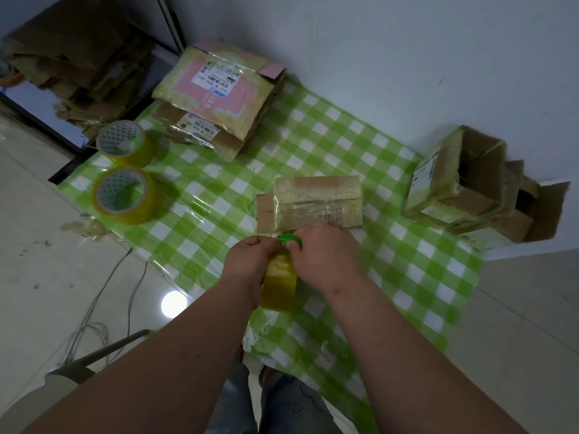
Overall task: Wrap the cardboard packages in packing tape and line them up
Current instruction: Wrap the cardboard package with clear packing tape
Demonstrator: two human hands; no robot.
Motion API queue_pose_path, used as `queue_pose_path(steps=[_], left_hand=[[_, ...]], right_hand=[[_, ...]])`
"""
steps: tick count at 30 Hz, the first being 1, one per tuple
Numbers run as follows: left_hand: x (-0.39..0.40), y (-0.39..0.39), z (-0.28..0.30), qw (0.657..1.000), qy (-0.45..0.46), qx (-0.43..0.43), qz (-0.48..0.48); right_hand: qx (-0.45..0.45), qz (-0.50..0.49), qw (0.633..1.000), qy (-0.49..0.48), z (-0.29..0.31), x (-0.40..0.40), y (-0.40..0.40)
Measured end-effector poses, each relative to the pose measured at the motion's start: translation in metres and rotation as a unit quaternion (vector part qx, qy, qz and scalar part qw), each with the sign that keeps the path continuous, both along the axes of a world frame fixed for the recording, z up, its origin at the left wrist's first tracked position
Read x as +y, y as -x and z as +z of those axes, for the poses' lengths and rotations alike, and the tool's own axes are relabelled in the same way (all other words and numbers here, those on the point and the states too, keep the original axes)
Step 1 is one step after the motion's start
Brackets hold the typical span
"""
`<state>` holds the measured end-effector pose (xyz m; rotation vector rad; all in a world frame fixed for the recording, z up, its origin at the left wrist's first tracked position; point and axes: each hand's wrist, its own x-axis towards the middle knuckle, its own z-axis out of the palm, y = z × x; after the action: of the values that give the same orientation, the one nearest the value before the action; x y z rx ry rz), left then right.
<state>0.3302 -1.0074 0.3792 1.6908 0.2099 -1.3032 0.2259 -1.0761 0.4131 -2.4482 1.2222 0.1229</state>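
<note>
A small cardboard package (316, 204), partly covered in shiny tape, lies in the middle of the green checked cloth (360, 142). Just in front of it my left hand (247, 264) grips a yellow tape roll (279, 285) held on edge. My right hand (326, 256) holds a small green cutter (291, 239) at the top of the roll, where the tape end is. The tape end itself is hidden between my fingers.
Two more yellow tape rolls (125, 146) (125, 195) lie at the cloth's left edge. Taped packages (219, 92) are stacked at the back by the wall. Open cardboard boxes (476, 183) stand at the right. Cables (103, 308) lie on the tiled floor at left.
</note>
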Motion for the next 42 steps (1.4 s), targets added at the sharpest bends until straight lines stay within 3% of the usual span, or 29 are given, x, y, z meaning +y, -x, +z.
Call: queue_pose_path(steps=[18,23,25,27,29,31,37,42], left_hand=[[-0.003,-0.011,-0.001,0.998,0.01,0.005,-0.063],[-0.004,-0.014,-0.001,0.997,0.011,0.009,-0.08],[-0.003,-0.015,-0.001,0.996,0.01,0.009,-0.085],[-0.003,-0.015,-0.002,0.996,0.011,0.007,-0.091],[-0.003,-0.015,-0.003,0.995,0.012,0.008,-0.095],[-0.004,-0.015,-0.002,0.995,0.017,0.011,-0.102],[0.0,-0.016,0.002,0.991,0.03,-0.017,-0.126],[0.001,-0.016,0.003,0.995,0.007,-0.077,-0.064]], right_hand=[[0.094,-0.097,0.991,0.006,-0.021,-0.005,0.025],[0.155,-0.076,0.982,-0.078,-0.047,0.008,0.036],[0.113,-0.113,0.98,-0.117,-0.049,0.01,0.036],[-0.008,-0.19,0.965,-0.181,-0.045,0.013,0.032],[-0.168,-0.291,0.898,-0.283,-0.036,0.017,0.023],[-0.246,-0.338,0.845,-0.334,-0.028,0.02,0.016],[-0.24,-0.339,0.85,-0.324,-0.035,0.021,0.009],[-0.225,-0.319,0.872,-0.296,-0.034,0.021,0.0]])
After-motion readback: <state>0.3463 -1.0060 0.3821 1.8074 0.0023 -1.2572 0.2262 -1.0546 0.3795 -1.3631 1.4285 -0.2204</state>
